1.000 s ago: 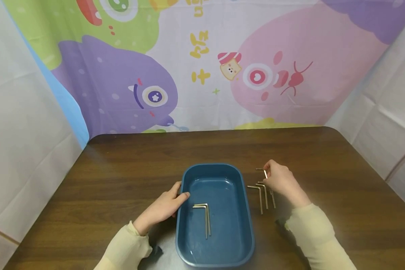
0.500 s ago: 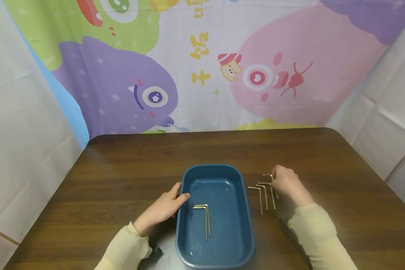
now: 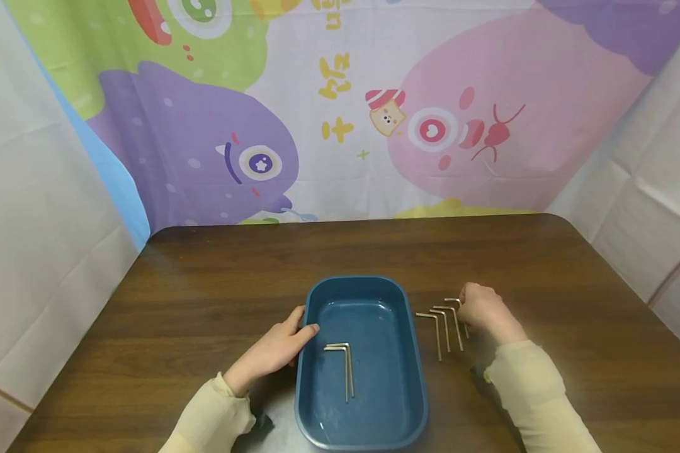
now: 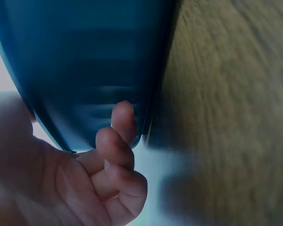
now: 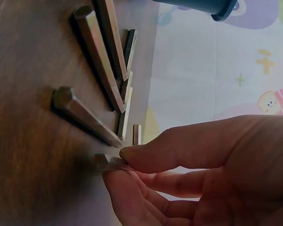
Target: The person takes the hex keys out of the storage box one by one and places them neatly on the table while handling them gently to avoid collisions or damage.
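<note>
On the table sits a blue oblong tray (image 3: 374,327), with two L-shaped hex keys (image 3: 347,371) nested on its floor. My left hand (image 3: 274,346) grips its left rim, thumb over the edge and fingers against the outer wall (image 4: 75,56). To the right of the tray my right hand (image 3: 486,313) pinches another hex key (image 5: 108,162) between thumb and forefinger. Its short arm (image 3: 452,300) points left; the hand hides much of the long arm. Beside it three hex keys (image 3: 447,332) lie in a staggered row on the wood.
The dark wood table (image 3: 232,264) reaches back to a cartoon-printed curtain (image 3: 340,176). White cloth hangs at the left side (image 3: 45,189) and the right side (image 3: 646,163).
My right hand has moved a little right and nearer to me with its hex key, bringing it beside the row on the table. The left hand and tray have stayed in place.
</note>
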`<act>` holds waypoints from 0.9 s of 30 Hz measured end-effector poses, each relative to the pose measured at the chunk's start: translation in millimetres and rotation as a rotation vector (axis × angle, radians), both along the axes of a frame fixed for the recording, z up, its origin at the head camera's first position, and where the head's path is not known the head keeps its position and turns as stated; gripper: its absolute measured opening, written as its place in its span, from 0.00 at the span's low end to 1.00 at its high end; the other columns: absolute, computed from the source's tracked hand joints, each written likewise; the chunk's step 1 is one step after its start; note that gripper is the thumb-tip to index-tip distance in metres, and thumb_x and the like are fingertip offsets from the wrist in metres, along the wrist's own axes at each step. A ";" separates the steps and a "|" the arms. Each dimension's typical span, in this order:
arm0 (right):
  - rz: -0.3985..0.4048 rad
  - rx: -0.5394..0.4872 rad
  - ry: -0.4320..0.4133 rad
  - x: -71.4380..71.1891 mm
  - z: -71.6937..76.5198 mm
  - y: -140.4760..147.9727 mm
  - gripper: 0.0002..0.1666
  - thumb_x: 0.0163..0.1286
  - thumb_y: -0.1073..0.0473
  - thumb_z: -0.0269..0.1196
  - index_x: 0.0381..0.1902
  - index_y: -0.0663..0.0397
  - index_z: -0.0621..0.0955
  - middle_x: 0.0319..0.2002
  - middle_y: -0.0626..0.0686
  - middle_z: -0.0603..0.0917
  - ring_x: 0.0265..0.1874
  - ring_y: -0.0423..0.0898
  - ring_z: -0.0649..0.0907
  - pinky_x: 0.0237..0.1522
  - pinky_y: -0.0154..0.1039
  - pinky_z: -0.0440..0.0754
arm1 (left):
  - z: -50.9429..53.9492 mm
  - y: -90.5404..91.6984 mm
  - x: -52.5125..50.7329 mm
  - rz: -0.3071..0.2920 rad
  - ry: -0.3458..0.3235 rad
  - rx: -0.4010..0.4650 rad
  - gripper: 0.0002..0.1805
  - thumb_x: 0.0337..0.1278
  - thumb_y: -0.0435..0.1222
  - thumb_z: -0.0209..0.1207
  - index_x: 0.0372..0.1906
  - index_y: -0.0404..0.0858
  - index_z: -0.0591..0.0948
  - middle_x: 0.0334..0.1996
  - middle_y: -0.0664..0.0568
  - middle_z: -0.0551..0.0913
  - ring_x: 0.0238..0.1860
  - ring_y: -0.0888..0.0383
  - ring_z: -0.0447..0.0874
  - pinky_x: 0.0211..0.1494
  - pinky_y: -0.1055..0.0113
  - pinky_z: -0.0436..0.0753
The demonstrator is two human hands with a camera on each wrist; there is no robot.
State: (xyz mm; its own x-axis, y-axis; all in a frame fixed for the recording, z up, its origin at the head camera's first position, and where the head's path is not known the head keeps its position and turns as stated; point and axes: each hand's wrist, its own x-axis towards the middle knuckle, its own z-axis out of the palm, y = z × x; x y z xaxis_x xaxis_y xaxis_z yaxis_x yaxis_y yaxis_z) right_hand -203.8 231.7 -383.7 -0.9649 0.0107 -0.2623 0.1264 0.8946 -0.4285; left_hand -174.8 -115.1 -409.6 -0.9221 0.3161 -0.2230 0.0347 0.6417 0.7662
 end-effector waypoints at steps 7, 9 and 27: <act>-0.014 -0.008 -0.012 -0.8 -4.9 0.6 0.08 0.46 0.72 0.51 0.28 0.62 0.70 0.26 0.60 0.76 0.16 0.46 0.78 0.22 0.38 0.75 | -1.4 -0.2 -0.1 0.000 0.000 0.001 0.27 0.63 0.46 0.46 0.65 0.41 0.60 0.12 0.49 0.72 0.13 0.57 0.69 0.23 0.65 0.70; -0.022 -0.012 -0.013 -1.0 -5.9 0.7 0.09 0.46 0.72 0.52 0.29 0.63 0.70 0.28 0.62 0.76 0.16 0.46 0.79 0.22 0.37 0.76 | -1.6 -0.1 -0.2 0.000 0.005 0.002 0.27 0.63 0.46 0.46 0.65 0.41 0.60 0.12 0.49 0.72 0.13 0.57 0.69 0.23 0.65 0.70; -0.043 -0.052 -0.042 -0.6 -6.7 -2.1 0.10 0.47 0.74 0.51 0.31 0.68 0.72 0.34 0.68 0.77 0.16 0.45 0.80 0.19 0.35 0.79 | -1.6 0.7 0.4 0.002 0.011 -0.003 0.27 0.63 0.45 0.46 0.64 0.41 0.61 0.11 0.50 0.70 0.13 0.57 0.68 0.22 0.65 0.69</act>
